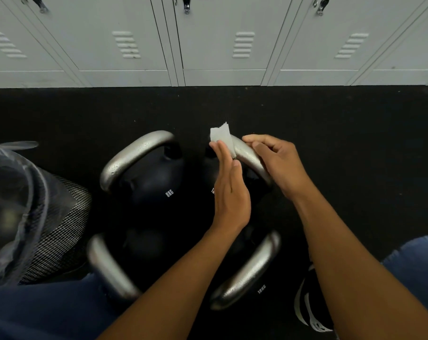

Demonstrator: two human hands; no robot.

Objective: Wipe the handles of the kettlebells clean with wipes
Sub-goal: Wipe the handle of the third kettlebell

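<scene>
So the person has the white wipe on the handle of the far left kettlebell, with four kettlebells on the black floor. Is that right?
Not quite. In the head view the wipe lies on the handle of the far right kettlebell, not the far left one. Four kettlebells on the black floor is correct.

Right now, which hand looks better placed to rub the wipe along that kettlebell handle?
Probably the left hand: its fingers already press the white wipe against the far-right kettlebell handle. The right hand grips the bare handle, steadying it.

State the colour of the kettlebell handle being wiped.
Silvery grey metal handle, against a black kettlebell body; seen in the head view.
</scene>
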